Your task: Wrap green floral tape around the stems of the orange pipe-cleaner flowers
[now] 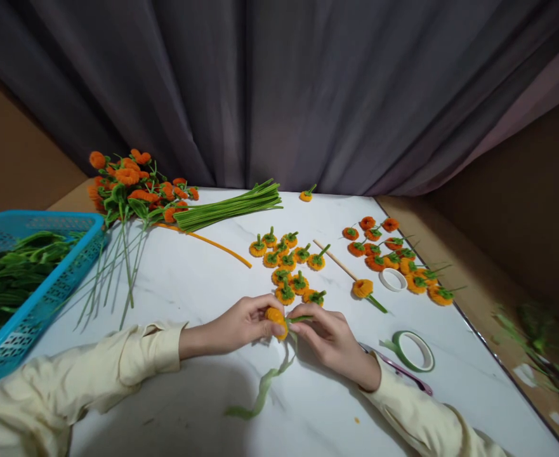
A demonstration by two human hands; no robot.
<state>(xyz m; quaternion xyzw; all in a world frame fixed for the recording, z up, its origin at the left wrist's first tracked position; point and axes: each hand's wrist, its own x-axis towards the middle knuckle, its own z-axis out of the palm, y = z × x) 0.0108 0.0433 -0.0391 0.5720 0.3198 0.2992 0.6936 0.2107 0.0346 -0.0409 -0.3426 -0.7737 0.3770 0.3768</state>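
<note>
My left hand point(241, 324) is closed round an orange pipe-cleaner flower head point(278, 319) low on the white table point(188, 279). My right hand point(329, 336) pinches the flower's green stem beside the head. A strip of green floral tape point(264, 384) trails down from the flower toward me. Just beyond my hands lies a cluster of several finished orange heads with green stubs point(286, 263).
A blue basket of green leaves point(36, 279) stands at the left. Behind it lie a stemmed orange flower bunch point(127, 187) and green stems point(231, 206). Right side: more orange heads point(393, 254), a white ring point(393, 279), a green tape roll point(415, 350), pink-handled scissors point(403, 371), a wooden stick point(336, 259).
</note>
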